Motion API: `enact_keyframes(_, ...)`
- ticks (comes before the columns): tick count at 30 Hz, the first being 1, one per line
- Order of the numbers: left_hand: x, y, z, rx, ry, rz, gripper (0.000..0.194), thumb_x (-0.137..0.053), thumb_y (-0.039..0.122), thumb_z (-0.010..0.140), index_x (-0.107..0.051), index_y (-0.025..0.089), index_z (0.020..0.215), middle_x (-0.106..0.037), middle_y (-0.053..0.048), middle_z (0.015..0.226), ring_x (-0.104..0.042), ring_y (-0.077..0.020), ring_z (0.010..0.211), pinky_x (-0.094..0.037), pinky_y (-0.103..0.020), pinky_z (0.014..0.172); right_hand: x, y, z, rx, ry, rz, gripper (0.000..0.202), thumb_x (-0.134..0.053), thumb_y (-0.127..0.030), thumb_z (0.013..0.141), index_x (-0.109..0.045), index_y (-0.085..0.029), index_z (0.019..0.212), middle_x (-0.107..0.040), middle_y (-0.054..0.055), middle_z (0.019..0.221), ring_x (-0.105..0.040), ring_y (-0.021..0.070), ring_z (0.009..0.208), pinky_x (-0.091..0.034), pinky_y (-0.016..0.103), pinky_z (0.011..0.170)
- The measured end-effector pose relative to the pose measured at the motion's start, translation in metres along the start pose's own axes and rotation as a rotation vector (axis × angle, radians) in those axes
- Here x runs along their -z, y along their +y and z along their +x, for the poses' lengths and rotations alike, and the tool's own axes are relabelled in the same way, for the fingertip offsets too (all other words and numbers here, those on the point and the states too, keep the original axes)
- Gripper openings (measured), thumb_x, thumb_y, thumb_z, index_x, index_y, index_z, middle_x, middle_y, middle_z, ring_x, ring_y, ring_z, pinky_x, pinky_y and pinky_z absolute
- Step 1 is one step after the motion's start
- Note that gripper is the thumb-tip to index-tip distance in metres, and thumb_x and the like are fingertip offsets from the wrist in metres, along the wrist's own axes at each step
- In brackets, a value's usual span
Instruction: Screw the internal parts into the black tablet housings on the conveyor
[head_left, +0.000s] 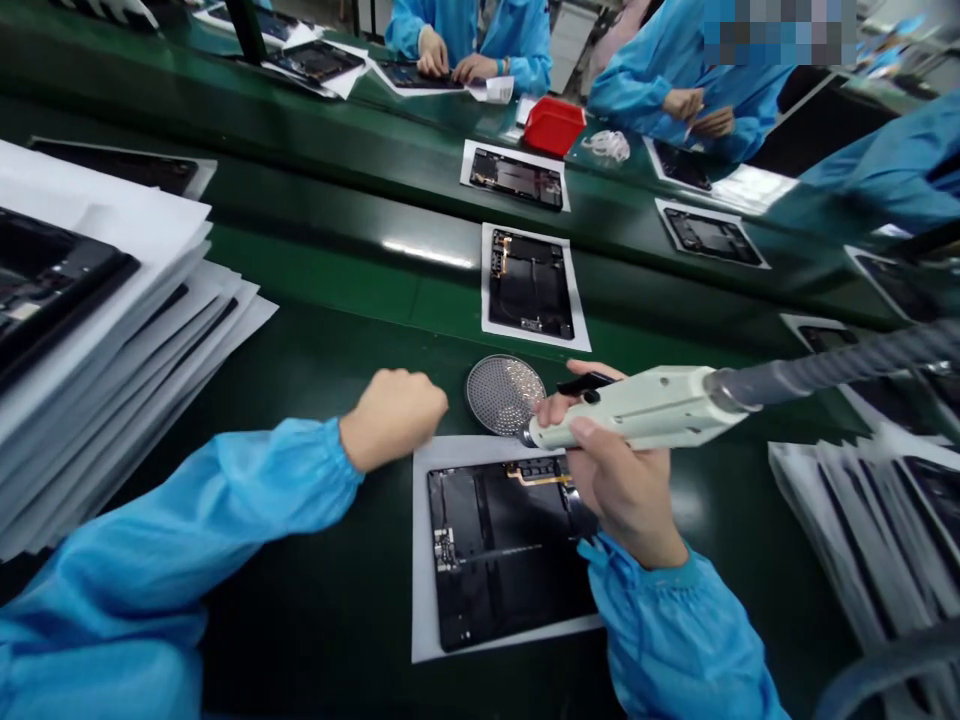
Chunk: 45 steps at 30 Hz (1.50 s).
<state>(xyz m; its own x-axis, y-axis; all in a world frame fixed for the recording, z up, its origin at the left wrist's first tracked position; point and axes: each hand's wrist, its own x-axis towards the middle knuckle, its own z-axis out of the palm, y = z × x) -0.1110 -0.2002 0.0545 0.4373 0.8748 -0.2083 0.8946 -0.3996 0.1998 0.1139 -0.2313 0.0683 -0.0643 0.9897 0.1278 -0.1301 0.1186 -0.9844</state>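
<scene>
My right hand (626,490) is wrapped round a pale electric screwdriver (652,408), its corded end pointing right and its tip pointing left over the screw dish. That round dish (487,395) has a holed plate with many small screws on its right part. Closed into a fist, my left hand (394,418) hovers left of the dish; its fingertips are hidden, so I cannot see whether anything is in them. Below both hands lies an opened tablet casing (510,560) on a white sheet (427,640), its upper right corner partly covered by my right hand.
Tall stacks of sheets with casings stand at left (172,330) and right (840,540). More casings lie on the green conveyor, one straight ahead (529,285). A red bin (553,125) and co-workers in blue sleeves are across the line. A grey cable (847,365) runs off right.
</scene>
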Motion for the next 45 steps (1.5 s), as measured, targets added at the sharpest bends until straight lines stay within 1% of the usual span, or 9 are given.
enact_keyframes(4, -0.023, 0.031, -0.015, -0.348, 0.053, 0.036, 0.018, -0.052, 0.003, 0.083, -0.067, 0.012, 0.086, -0.065, -0.011, 0.087, -0.063, -0.0238, 0.079, -0.052, -0.034, 0.066, -0.003, 0.01, -0.001, -0.004, 0.104, -0.053, 0.026, -0.071, -0.02, 0.081, -0.061, -0.022, 0.105, -0.061, -0.004, 0.066, -0.062, 0.0161, 0.066, -0.054, 0.04, 0.074)
enact_keyframes(8, -0.044, 0.042, -0.016, -0.472, 0.141, -0.016, 0.014, -0.053, 0.007, 0.085, -0.066, 0.011, 0.081, -0.062, -0.011, 0.083, -0.058, -0.0237, 0.077, -0.051, -0.035, 0.064, -0.005, 0.019, -0.004, -0.032, 0.086, -0.009, 0.019, -0.07, -0.017, 0.081, -0.061, -0.021, 0.097, -0.062, -0.003, 0.065, -0.061, 0.0158, 0.064, -0.054, 0.038, 0.071)
enact_keyframes(15, -0.059, 0.04, -0.013, -0.467, 0.185, -0.102, 0.016, -0.051, 0.008, 0.086, -0.066, 0.01, 0.081, -0.059, -0.011, 0.084, -0.054, -0.023, 0.079, -0.051, -0.035, 0.067, -0.001, 0.026, -0.006, -0.036, 0.049, -0.05, 0.018, -0.065, -0.014, 0.084, -0.063, -0.022, 0.1, -0.061, -0.003, 0.064, -0.061, 0.0161, 0.065, -0.054, 0.042, 0.076)
enact_keyframes(20, -0.059, 0.044, -0.011, -0.417, 0.2, -0.287, 0.02, -0.048, 0.013, 0.093, -0.066, 0.01, 0.086, -0.061, -0.01, 0.089, -0.056, -0.021, 0.082, -0.055, -0.035, 0.074, -0.001, 0.007, -0.004, 0.07, 0.005, 0.028, 0.021, -0.064, -0.012, 0.081, -0.068, -0.022, 0.099, -0.059, -0.002, 0.061, -0.057, 0.0146, 0.059, -0.054, 0.043, 0.074)
enact_keyframes(23, -0.061, 0.048, -0.01, -0.361, 0.249, -0.495, 0.019, -0.052, 0.022, 0.096, -0.066, 0.009, 0.1, -0.063, -0.01, 0.098, -0.059, -0.0207, 0.091, -0.056, -0.034, 0.082, -0.004, -0.006, -0.005, 0.072, 0.006, 0.074, 0.02, -0.066, -0.015, 0.081, -0.07, -0.023, 0.098, -0.058, -0.002, 0.061, -0.056, 0.0141, 0.058, -0.054, 0.042, 0.071)
enact_keyframes(26, -0.065, 0.051, -0.009, -0.378, 0.286, -0.604, 0.021, -0.055, 0.025, 0.096, -0.065, 0.01, 0.106, -0.064, -0.01, 0.103, -0.061, -0.0204, 0.094, -0.056, -0.033, 0.083, -0.009, -0.013, -0.007, 0.045, 0.016, 0.076, 0.017, -0.069, -0.019, 0.08, -0.07, -0.024, 0.096, -0.056, -0.003, 0.058, -0.055, 0.0141, 0.056, -0.053, 0.041, 0.068)
enact_keyframes(33, -0.069, 0.051, -0.007, -0.428, 0.336, -0.567, 0.025, -0.048, 0.023, 0.101, -0.068, 0.01, 0.096, -0.066, -0.009, 0.096, -0.062, -0.0184, 0.087, -0.056, -0.032, 0.081, -0.01, -0.015, -0.009, 0.036, -0.003, 0.078, 0.016, -0.069, -0.02, 0.082, -0.069, -0.023, 0.098, -0.057, -0.002, 0.059, -0.054, 0.0138, 0.057, -0.052, 0.039, 0.068)
enact_keyframes(39, -0.073, 0.052, -0.006, -0.427, 0.34, -0.548, 0.028, -0.046, 0.023, 0.102, -0.07, 0.01, 0.096, -0.067, -0.009, 0.093, -0.062, -0.0184, 0.087, -0.056, -0.032, 0.082, -0.012, -0.015, -0.009, 0.034, 0.007, 0.062, 0.015, -0.071, -0.024, 0.081, -0.069, -0.023, 0.096, -0.056, -0.003, 0.059, -0.054, 0.0139, 0.056, -0.052, 0.04, 0.069)
enact_keyframes(45, -0.072, 0.052, -0.007, -0.423, 0.333, -0.563, 0.026, -0.049, 0.023, 0.101, -0.071, 0.009, 0.096, -0.067, -0.008, 0.092, -0.063, -0.0183, 0.086, -0.056, -0.032, 0.082, -0.012, -0.015, -0.009, 0.038, 0.003, 0.091, 0.016, -0.07, -0.02, 0.081, -0.07, -0.022, 0.097, -0.058, -0.002, 0.061, -0.055, 0.0136, 0.058, -0.052, 0.04, 0.07)
